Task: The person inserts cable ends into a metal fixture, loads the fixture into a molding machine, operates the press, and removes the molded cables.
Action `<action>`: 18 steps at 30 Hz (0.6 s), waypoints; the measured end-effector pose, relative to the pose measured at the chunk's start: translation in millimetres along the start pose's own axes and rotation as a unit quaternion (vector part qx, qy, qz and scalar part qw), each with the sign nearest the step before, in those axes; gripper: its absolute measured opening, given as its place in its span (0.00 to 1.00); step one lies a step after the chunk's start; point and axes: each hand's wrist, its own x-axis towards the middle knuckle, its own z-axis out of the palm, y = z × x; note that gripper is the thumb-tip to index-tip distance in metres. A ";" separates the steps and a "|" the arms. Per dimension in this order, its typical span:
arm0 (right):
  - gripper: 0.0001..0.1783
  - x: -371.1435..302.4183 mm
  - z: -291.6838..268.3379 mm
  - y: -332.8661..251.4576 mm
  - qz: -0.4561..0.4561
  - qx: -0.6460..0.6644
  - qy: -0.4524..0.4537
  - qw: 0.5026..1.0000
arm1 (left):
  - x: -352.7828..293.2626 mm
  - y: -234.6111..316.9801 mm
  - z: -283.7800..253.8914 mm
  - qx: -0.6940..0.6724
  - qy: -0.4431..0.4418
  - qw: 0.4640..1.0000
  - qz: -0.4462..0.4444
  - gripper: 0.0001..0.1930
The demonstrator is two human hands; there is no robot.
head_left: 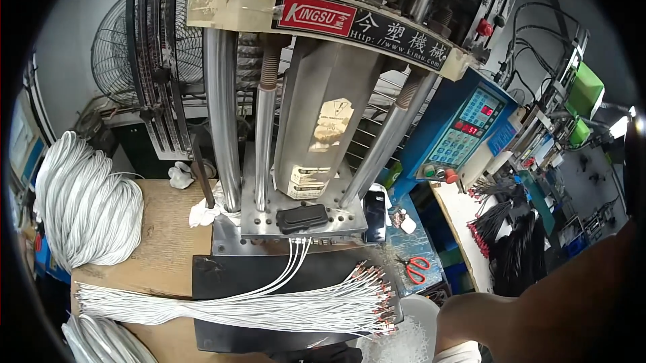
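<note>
My right arm comes in from the right and bends down past the tub; its hand is not visible. A thin strip of skin shows at the bottom edge, seemingly of my left arm or hand, with no fingers to be seen. Just above it, a long bundle of white cables lies across a black board, its reddish-tipped ends fanned out to the right. Several single white wires curve up from the bundle to the front of the press's steel plate. A black oblong block rests on that plate.
Steel columns of the press rise behind the board. Coiled white cable is heaped at left. Red-handled scissors and a phone lie at right, near a blue control box. A tub of clear bits stands in front.
</note>
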 end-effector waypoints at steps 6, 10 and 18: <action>0.22 23.8 38.6 16.9 0.010 0.003 -0.009 1.000 | -3.4 -13.1 -1.7 0.008 0.018 1.000 -0.001 0.11; 0.22 25.8 27.9 19.5 0.014 0.014 -0.003 1.000 | -8.1 -13.5 -5.5 0.028 0.030 0.999 0.002 0.11; 0.22 18.1 30.5 26.8 0.028 0.047 0.000 0.999 | -28.7 -1.5 -10.7 0.068 0.069 0.995 0.005 0.12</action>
